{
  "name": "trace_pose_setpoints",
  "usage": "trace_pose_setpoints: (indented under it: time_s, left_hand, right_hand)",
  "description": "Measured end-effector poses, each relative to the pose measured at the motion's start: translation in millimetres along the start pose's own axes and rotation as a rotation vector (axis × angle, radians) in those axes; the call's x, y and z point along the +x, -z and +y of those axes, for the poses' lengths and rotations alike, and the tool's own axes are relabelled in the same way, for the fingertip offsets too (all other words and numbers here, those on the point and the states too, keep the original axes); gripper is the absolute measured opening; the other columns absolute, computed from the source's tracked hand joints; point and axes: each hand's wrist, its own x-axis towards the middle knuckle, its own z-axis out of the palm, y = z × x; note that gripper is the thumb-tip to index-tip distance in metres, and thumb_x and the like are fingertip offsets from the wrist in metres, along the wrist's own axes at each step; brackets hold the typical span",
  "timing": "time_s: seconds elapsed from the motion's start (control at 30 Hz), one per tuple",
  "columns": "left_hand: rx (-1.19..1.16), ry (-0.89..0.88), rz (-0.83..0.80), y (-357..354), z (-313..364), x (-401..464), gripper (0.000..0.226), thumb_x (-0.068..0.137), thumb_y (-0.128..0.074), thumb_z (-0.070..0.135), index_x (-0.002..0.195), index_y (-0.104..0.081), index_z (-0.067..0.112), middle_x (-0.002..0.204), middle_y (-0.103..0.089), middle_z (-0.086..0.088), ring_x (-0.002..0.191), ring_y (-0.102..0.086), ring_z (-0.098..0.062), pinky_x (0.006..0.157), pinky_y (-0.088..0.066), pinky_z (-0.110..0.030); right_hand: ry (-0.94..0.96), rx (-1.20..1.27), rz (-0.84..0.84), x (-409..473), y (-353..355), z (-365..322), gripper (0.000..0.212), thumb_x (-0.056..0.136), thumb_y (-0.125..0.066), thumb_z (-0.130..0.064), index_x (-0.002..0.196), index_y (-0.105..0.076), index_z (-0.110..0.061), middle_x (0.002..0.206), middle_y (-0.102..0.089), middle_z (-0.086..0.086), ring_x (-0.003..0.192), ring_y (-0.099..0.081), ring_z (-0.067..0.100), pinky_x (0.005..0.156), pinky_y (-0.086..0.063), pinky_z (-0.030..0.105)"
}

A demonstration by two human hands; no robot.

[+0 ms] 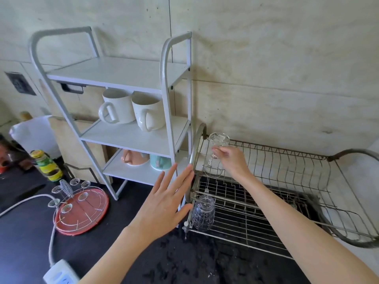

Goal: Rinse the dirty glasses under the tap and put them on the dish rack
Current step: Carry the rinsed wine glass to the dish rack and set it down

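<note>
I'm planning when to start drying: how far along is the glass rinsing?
Done: one patterned clear glass already lies on the metal wire dish rack's lower tier. In hand: the right hand holds a clear stemmed glass upside down by its stem over the rack's upper tier. The left hand is open, empty. Left: setting this glass down; no tap or other dirty glasses are in view.

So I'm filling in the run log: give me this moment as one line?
right hand: holds stemmed glass inverted over dish rack | left hand: open, empty | patterned glass: already racked
</note>
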Motion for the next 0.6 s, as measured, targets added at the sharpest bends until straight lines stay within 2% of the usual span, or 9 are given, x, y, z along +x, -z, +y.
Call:
trace_pose_setpoints:
  time_s: [0.1,0.23,0.4,0.5,0.6]
  left_hand:
    - [-0.013,0.008,-0.021,2,2,-1,0.066,0.094,-0.023,0.053,0.148,-0.017,0.017,0.157,-0.008,0.003,0.143,-0.008,-0.025,0.107,-0.021,-0.054]
    - [0.001,0.013,-0.074,5,3,0,0.069,0.092,-0.023,0.054,0.149,-0.015,0.016,0.157,-0.008,0.001,0.143,-0.011,-0.027,0.109,-0.018,-0.051]
    - [-0.024,0.017,-0.068,10,2,0,0.075,0.087,-0.014,0.059,0.147,0.013,0.024,0.153,0.021,0.009,0.141,0.020,-0.018,0.109,0.015,-0.043]
    - [-0.085,0.060,-0.050,21,5,-7,0.074,0.084,-0.011,0.061,0.143,0.022,0.030,0.149,0.028,0.013,0.138,0.027,-0.011,0.108,0.021,-0.038]
    - [-0.128,0.124,-0.052,26,14,-29,0.071,0.081,-0.002,0.062,0.139,0.028,0.034,0.147,0.031,0.014,0.136,0.030,-0.012,0.107,0.023,-0.035]
  right_hand:
    - [0.004,-0.001,-0.009,-1,0,0,0.029,0.095,-0.053,-0.024,0.118,-0.064,-0.011,0.124,-0.063,0.002,0.109,-0.059,0.013,0.091,-0.040,0.017]
    - [-0.014,-0.010,-0.015,-1,1,4,0.030,0.094,-0.055,-0.026,0.119,-0.063,-0.012,0.120,-0.064,0.002,0.106,-0.059,0.014,0.093,-0.042,0.024]
    - [-0.081,-0.041,-0.024,-19,8,7,0.051,0.093,-0.054,-0.036,0.136,-0.045,-0.009,0.131,-0.053,0.007,0.117,-0.051,0.018,0.098,-0.040,0.029]
    - [-0.063,-0.136,-0.036,-45,14,5,0.058,0.095,-0.047,-0.042,0.141,-0.036,-0.008,0.141,-0.045,0.008,0.128,-0.043,0.019,0.107,-0.034,0.032]
    - [0.057,-0.307,-0.050,-80,18,-8,0.061,0.095,-0.042,-0.047,0.144,-0.031,-0.013,0.148,-0.037,0.004,0.135,-0.036,0.016,0.109,-0.028,0.029]
